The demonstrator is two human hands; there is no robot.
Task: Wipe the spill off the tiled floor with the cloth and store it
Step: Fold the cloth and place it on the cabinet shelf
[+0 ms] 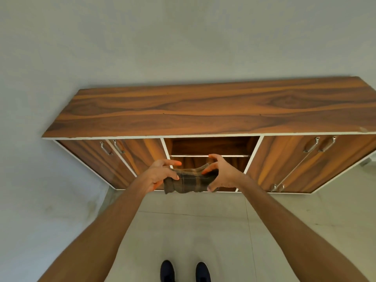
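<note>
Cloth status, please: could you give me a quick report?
Left hand and right hand both grip the cloth. Cloth folded, held before the cabinet's open middle shelf. Nothing in the way.

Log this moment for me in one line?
stage: storing | cloth: folded, held by left hand and right hand | place: before cabinet's open middle shelves

Cabinet (pixel 213 110): right end cut off by the frame's right edge. Cloth (pixel 189 181): both ends hidden under the left hand (pixel 160 174) and right hand (pixel 220 173). Shoes (pixel 184 271): heels cut off at bottom centre.
</note>
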